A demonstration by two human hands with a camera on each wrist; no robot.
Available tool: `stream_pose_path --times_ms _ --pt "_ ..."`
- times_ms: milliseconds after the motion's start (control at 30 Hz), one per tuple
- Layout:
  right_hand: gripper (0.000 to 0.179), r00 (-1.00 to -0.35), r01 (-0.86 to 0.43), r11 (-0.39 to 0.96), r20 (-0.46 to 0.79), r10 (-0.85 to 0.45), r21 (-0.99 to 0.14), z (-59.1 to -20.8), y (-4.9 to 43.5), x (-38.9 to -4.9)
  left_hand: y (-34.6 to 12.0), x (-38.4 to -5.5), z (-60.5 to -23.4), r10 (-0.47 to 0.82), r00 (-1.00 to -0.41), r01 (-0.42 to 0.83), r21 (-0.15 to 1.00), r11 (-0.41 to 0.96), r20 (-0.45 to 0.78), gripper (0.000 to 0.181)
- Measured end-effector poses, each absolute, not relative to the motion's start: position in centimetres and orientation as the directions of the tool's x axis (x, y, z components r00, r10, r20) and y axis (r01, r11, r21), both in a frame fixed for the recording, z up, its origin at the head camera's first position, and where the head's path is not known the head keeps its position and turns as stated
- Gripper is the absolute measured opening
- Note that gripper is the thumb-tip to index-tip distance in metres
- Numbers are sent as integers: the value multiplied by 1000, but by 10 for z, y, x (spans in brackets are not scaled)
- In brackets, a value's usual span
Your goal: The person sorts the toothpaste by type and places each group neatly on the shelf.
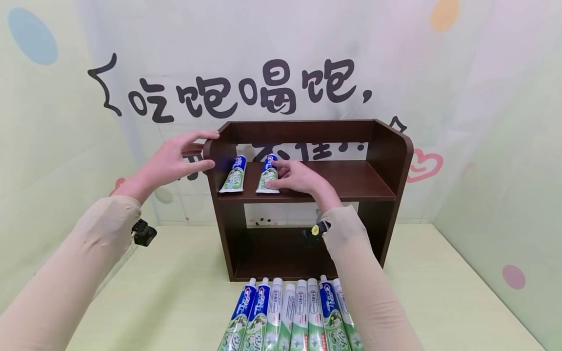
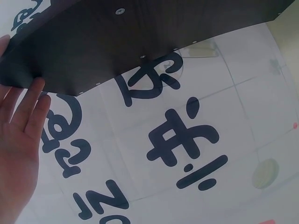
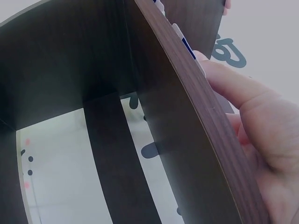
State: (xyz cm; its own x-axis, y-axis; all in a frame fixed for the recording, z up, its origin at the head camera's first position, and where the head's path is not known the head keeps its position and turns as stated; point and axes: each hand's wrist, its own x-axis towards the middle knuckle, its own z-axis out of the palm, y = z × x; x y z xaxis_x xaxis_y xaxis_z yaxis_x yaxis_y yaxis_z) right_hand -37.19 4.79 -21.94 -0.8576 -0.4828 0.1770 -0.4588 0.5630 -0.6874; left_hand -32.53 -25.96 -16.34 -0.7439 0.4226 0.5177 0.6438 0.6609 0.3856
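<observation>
A dark brown two-tier shelf (image 1: 347,180) stands on the table. On its upper board, a blue, white and green toothpaste tube (image 1: 234,176) lies at the left end, cap toward the back. Beside it is a second matching toothpaste tube (image 1: 265,176). My right hand (image 1: 303,180) holds this one from its right side, index finger near the cap end and thumb near the flat end. My left hand (image 1: 171,158) touches the shelf's left side panel (image 2: 88,51), its fingers extended against it. In the right wrist view, the board's front edge (image 3: 205,109) hides most of the tube.
In front of the shelf, several toothpaste tubes lie in a row with caps toward it, some blue-topped (image 1: 258,309), some white-topped (image 1: 300,312). The lower tier (image 1: 281,251) is below my right wrist. A wall with black lettering (image 1: 276,87) rises behind.
</observation>
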Motion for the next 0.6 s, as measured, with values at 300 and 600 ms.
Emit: stream_pose_path --times_ms 300,600 --pt "74 -863 -458 575 183 -471 -678 -220 49 -371 -259 -324 -163 427 -748 641 387 663 507 56" --pt "74 -863 -482 607 222 -454 -632 -218 48 -369 -260 -326 -163 430 -741 651 391 651 517 56"
